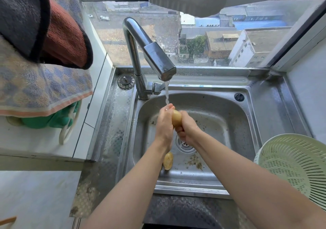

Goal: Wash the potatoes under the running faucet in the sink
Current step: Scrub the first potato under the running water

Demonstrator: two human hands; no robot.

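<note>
A yellow-brown potato [176, 118] is held upright between both hands over the steel sink [229, 122]. My left hand [165, 122] presses against its left side, fingertips up in the water stream [166, 94]. My right hand [187, 129] wraps its lower right side. The chrome faucet [150, 52] runs above them. A second potato [168, 160] lies on the sink floor, partly hidden by my left forearm.
A drain strainer [184, 145] sits mid-basin with dirt and peel bits [195, 161] beside it. A pale green colander [296, 167] stands on the right counter. Towels [44, 55] hang at the left over a green glove [53, 121]. A window lies behind the faucet.
</note>
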